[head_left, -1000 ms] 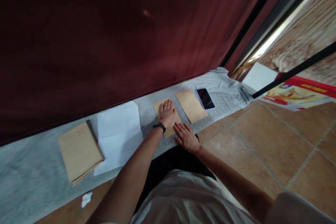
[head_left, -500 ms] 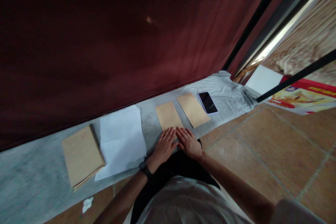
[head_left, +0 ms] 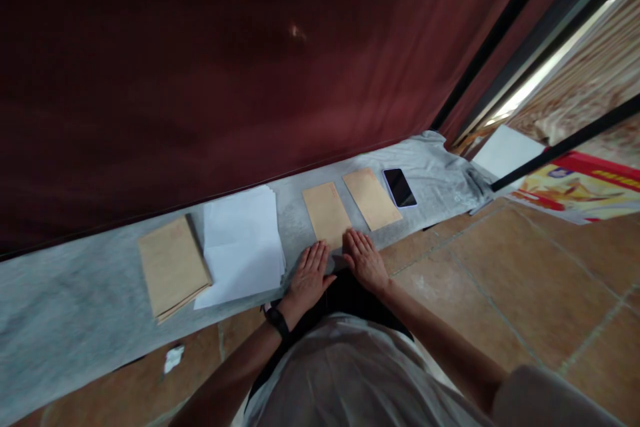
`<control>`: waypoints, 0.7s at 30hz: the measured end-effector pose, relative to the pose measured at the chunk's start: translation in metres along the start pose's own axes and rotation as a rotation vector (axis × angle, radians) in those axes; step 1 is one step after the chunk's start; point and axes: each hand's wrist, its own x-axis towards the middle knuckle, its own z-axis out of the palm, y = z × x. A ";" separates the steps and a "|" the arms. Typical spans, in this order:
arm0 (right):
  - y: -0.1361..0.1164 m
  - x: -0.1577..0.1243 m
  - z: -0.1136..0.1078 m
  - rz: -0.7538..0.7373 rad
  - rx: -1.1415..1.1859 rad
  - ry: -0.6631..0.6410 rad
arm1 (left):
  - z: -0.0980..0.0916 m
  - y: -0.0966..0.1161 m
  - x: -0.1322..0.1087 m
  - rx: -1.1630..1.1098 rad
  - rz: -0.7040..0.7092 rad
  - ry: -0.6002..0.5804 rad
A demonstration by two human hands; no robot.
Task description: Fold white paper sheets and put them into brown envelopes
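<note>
A brown envelope (head_left: 327, 211) lies flat on the grey cloth straight ahead of me. At its near left corner rests my left hand (head_left: 309, 273), palm down, fingers stretched out. My right hand (head_left: 367, 260) lies flat at the near right corner, fingers extended as well. Neither hand grips anything. A second brown envelope (head_left: 372, 198) sits just to the right, and beyond it is a phone (head_left: 400, 187) with a dark screen. Left of my hands are a stack of white paper (head_left: 243, 240) and a pile of brown envelopes (head_left: 173, 267).
The grey cloth (head_left: 75, 313) covers a long narrow surface against a dark red panel (head_left: 225, 80). A black bar (head_left: 565, 147) slants in at the right, before a colourful printed box (head_left: 585, 190). A crumpled white scrap (head_left: 173, 358) lies on the tiled floor (head_left: 500, 280).
My hands have moved apart, from side by side at the middle of the envelope's near edge to its two near corners. The camera view has shifted slightly.
</note>
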 end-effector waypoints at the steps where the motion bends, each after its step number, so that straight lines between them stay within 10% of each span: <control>1: -0.006 0.002 0.001 -0.029 0.010 -0.015 | 0.000 0.001 0.000 0.004 -0.001 -0.007; 21: 0.008 -0.013 0.002 0.120 -0.060 0.027 | -0.003 0.005 0.002 0.055 0.044 -0.115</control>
